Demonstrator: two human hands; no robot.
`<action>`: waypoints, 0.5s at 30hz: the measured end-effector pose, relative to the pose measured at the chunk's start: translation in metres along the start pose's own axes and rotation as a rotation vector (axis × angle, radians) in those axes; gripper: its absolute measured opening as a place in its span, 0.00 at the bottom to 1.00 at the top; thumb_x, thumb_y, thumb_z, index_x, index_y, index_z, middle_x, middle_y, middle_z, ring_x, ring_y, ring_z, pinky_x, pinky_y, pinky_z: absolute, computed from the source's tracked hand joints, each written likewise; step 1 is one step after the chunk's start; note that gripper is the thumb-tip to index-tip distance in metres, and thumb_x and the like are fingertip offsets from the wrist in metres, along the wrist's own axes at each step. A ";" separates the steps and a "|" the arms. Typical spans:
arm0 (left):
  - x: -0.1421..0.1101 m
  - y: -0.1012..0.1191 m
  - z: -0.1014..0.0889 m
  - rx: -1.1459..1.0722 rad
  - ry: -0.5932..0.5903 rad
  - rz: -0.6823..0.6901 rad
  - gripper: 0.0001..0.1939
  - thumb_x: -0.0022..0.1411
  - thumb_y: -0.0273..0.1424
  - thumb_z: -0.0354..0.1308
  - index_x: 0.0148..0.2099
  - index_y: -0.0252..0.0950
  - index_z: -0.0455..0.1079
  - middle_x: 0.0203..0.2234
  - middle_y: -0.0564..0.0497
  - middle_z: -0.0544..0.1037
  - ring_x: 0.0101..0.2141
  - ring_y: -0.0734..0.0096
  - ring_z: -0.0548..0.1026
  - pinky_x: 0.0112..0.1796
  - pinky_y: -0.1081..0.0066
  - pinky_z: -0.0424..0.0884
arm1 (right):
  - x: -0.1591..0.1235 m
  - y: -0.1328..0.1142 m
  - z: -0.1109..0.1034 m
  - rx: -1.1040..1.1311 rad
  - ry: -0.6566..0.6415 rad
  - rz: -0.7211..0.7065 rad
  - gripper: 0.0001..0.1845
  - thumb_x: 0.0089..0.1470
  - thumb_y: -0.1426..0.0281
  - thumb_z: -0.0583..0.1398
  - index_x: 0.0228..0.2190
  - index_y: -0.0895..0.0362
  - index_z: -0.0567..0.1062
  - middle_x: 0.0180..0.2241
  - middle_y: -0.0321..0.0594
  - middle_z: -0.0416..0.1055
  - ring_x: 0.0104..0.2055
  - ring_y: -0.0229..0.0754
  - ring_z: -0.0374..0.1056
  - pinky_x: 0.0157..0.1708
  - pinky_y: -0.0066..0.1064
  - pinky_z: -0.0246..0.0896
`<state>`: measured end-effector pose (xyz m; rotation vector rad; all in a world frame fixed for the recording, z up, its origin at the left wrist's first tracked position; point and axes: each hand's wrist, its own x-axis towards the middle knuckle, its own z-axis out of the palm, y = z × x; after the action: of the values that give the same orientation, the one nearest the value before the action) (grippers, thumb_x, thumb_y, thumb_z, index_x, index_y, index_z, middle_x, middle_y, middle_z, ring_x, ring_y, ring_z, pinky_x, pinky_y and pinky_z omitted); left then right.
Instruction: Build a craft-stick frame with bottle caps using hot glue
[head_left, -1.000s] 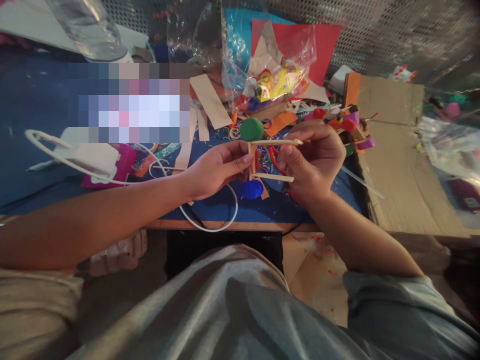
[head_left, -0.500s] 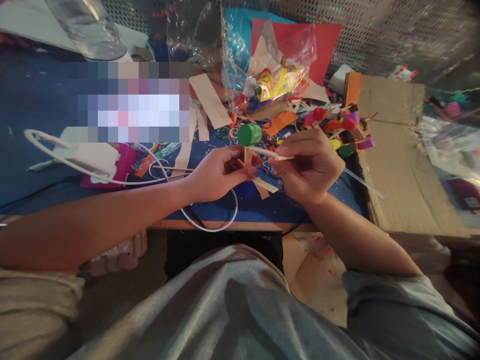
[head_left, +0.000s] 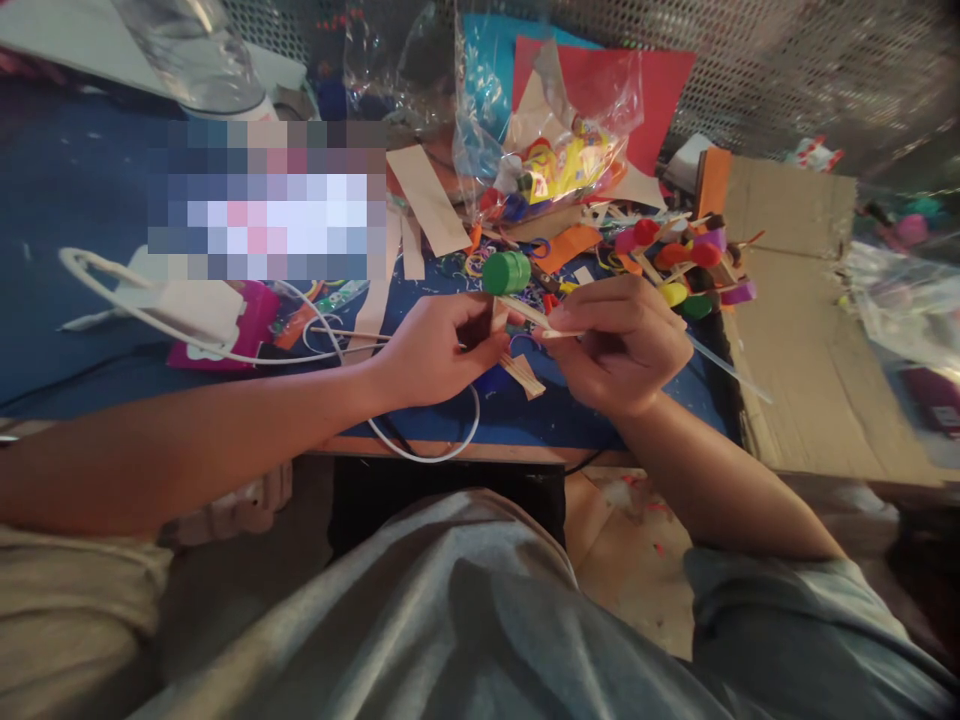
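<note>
My left hand [head_left: 439,350] is closed, thumb against fingers, on a small frame of wooden craft sticks [head_left: 517,372]. One stick of the frame stands upright at its fingertips, and a bundled end sticks out below. My right hand [head_left: 622,340] pinches a pale wooden stick [head_left: 564,334] whose end meets the frame near the left fingertips. Just beyond the sticks is a green bottle cap [head_left: 506,272]; I cannot tell whether it is attached to them. The palm sides of both hands are partly hidden.
Colourful caps on sticks [head_left: 690,255] lie right of centre, beside a cardboard sheet [head_left: 795,350]. A clear plastic bag [head_left: 555,165] lies at the back. A white cable [head_left: 476,420] loops near the table edge. On the left are a white charger [head_left: 199,315] and a bottle [head_left: 217,70].
The stick in my right hand has tilted and shifted slightly down, its end now lower. The bundled frame end has turned a little. The whole view has shifted slightly.
</note>
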<state>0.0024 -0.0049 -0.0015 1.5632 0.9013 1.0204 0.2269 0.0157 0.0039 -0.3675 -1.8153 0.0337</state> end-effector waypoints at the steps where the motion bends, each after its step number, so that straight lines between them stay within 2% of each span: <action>1: 0.000 0.000 0.000 0.032 0.000 0.012 0.20 0.60 0.47 0.80 0.37 0.36 0.82 0.26 0.51 0.78 0.28 0.70 0.72 0.31 0.71 0.67 | 0.000 0.000 0.000 -0.001 -0.006 -0.012 0.11 0.58 0.74 0.74 0.43 0.50 0.85 0.35 0.35 0.86 0.33 0.43 0.83 0.32 0.36 0.82; 4: 0.000 0.000 0.001 0.128 0.007 0.047 0.23 0.64 0.52 0.76 0.36 0.36 0.80 0.25 0.50 0.79 0.28 0.68 0.75 0.30 0.70 0.68 | -0.002 -0.001 0.000 -0.054 -0.011 -0.025 0.08 0.60 0.71 0.74 0.42 0.49 0.86 0.33 0.34 0.86 0.31 0.43 0.82 0.29 0.36 0.81; 8: 0.000 0.001 0.001 0.115 0.016 0.060 0.29 0.67 0.58 0.71 0.32 0.36 0.79 0.25 0.48 0.82 0.28 0.67 0.78 0.30 0.70 0.70 | -0.003 -0.001 0.000 -0.128 -0.014 -0.032 0.03 0.61 0.65 0.74 0.37 0.46 0.86 0.30 0.34 0.84 0.27 0.42 0.79 0.26 0.36 0.79; 11: 0.000 0.003 0.000 0.122 0.005 0.064 0.29 0.70 0.57 0.68 0.32 0.35 0.78 0.26 0.47 0.84 0.28 0.68 0.79 0.32 0.71 0.71 | -0.003 -0.002 0.000 -0.114 -0.017 -0.059 0.04 0.61 0.66 0.75 0.37 0.46 0.86 0.30 0.33 0.84 0.27 0.41 0.78 0.27 0.36 0.80; 15: 0.000 0.004 -0.002 0.162 0.015 0.089 0.26 0.75 0.51 0.64 0.31 0.35 0.78 0.26 0.48 0.84 0.28 0.69 0.79 0.33 0.71 0.71 | -0.004 -0.003 -0.002 -0.109 -0.047 -0.052 0.04 0.62 0.66 0.74 0.40 0.46 0.87 0.32 0.33 0.85 0.28 0.42 0.79 0.29 0.36 0.82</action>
<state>0.0008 -0.0054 0.0022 1.7469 0.9512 1.0439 0.2287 0.0111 0.0015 -0.3994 -1.8774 -0.0944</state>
